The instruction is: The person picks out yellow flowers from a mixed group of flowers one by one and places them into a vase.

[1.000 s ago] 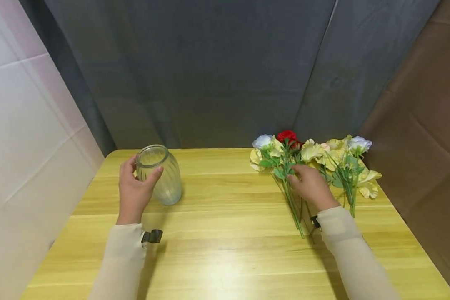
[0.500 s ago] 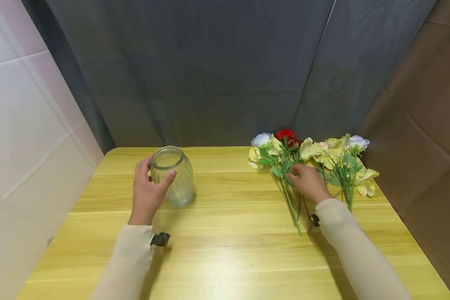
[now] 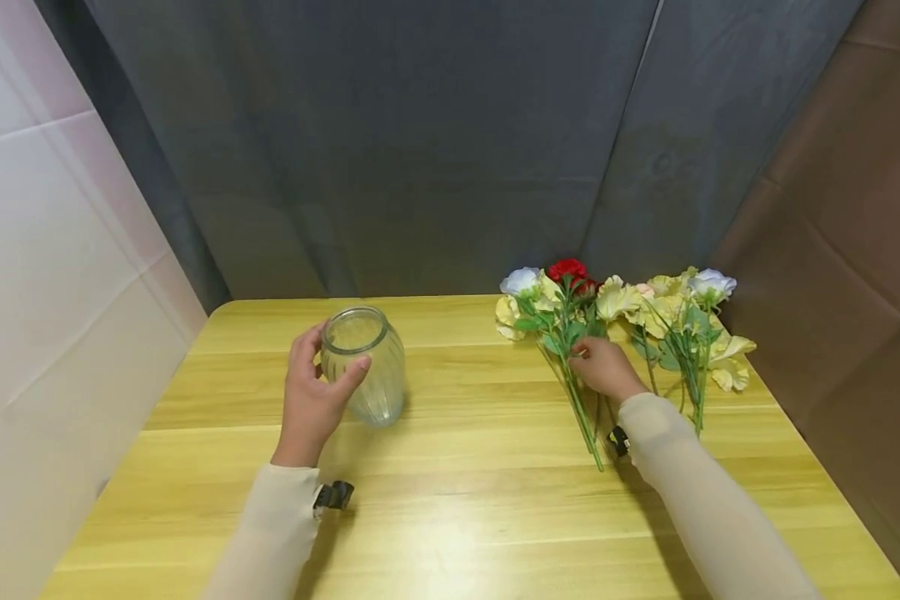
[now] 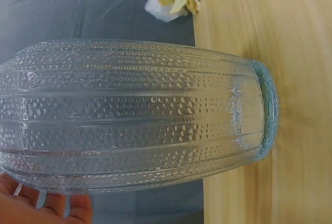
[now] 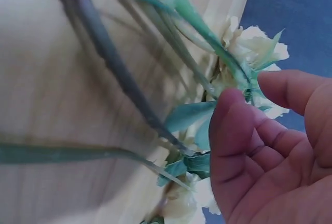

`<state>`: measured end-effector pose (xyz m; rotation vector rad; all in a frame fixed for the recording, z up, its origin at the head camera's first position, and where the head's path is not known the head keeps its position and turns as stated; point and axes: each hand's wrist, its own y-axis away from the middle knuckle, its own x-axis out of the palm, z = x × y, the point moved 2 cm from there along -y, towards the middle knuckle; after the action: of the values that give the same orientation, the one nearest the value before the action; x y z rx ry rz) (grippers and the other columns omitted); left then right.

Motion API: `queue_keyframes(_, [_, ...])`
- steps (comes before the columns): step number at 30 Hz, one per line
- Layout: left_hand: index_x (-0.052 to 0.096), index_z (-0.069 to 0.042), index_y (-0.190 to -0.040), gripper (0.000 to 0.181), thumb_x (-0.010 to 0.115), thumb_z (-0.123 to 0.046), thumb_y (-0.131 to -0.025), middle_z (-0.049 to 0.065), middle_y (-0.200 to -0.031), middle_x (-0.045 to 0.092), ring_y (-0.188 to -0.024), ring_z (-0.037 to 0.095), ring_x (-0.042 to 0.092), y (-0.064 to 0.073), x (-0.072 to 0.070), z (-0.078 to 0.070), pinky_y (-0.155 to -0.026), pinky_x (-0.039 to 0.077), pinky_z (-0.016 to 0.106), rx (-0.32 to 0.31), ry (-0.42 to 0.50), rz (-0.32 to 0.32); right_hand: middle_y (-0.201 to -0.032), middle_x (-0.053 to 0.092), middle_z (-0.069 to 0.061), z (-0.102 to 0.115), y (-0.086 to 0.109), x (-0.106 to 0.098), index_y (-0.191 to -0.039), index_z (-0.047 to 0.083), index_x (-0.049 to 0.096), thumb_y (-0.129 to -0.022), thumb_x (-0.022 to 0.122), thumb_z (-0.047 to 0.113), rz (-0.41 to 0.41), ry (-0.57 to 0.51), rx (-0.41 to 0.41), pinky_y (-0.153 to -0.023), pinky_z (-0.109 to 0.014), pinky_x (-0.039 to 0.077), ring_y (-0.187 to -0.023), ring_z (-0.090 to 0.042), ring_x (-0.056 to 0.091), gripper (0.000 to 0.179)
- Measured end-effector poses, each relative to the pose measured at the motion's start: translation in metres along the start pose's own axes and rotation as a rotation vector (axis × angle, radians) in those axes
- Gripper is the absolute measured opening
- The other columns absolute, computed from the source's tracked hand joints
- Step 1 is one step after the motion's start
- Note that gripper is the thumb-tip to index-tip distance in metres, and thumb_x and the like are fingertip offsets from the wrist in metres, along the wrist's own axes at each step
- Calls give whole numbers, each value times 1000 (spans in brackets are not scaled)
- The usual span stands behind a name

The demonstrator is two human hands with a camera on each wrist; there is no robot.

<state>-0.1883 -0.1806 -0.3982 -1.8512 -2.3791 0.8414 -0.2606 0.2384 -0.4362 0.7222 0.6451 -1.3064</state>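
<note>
In the head view my left hand point(image 3: 317, 392) holds a clear ribbed glass vase point(image 3: 378, 375) by its upper left side, thumb in front and fingers behind. The left wrist view shows the bumpy glass vase point(image 4: 129, 115) with fingertips point(image 4: 78, 208) at its lower edge. Whether its base touches the table cannot be told. My right hand point(image 3: 606, 367) is at the left bunch of artificial flowers. In the right wrist view its thumb and forefinger close around a green flower stem point(image 5: 212, 40). Below lie bare green stems point(image 3: 585, 425); the hand hides part of the bunch.
On the wooden table point(image 3: 450, 500), red roses point(image 3: 567, 269), a white rose point(image 3: 521, 281) and yellow flowers point(image 3: 617, 298) lie at the back right. A second group with a white rose point(image 3: 712, 285) lies further right. A dark curtain point(image 3: 420, 150) hangs behind.
My left hand has moved right with the vase, then slightly nearer me. The right hand has stayed at the left bunch, its fingers drawing closer together at the stems.
</note>
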Motion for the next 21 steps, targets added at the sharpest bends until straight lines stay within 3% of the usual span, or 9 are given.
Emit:
queue_keyframes(7, [49, -13, -144, 66, 79, -24, -86, 4, -142, 45, -130, 23, 39, 2, 0, -2, -93, 35, 47, 21, 28, 63, -129, 57, -26, -2, 1, 4, -132, -4, 56, -103, 50, 15, 44, -6, 28, -87, -49, 50, -111, -38, 58, 36])
queue_keyframes(10, [48, -13, -144, 67, 79, -22, -86, 5, -141, 45, -129, 23, 40, 3, 1, -3, -93, 35, 46, 24, 35, 72, -122, 60, -24, -3, 1, 4, -127, -4, 58, -102, 49, 13, 34, -7, 22, -83, -46, 49, -100, -34, 58, 31])
queue_keyframes(15, [50, -10, -142, 66, 80, -22, -85, 7, -139, 46, -127, 22, 41, 9, 2, -7, -93, 36, 45, 34, 32, 82, -96, 59, -14, -2, 1, 2, -108, 0, 60, -101, 48, 11, 13, -3, 23, -71, -39, 42, -78, -24, 51, 17])
queue_keyframes(21, [50, -13, -143, 66, 80, -22, -85, 6, -141, 44, -128, 24, 40, 18, 7, -12, -96, 36, 49, 28, 40, 121, -89, 57, -12, 1, 3, -4, -104, 1, 57, -100, 46, 8, -6, 11, 20, -68, -37, 42, -75, -24, 50, 14])
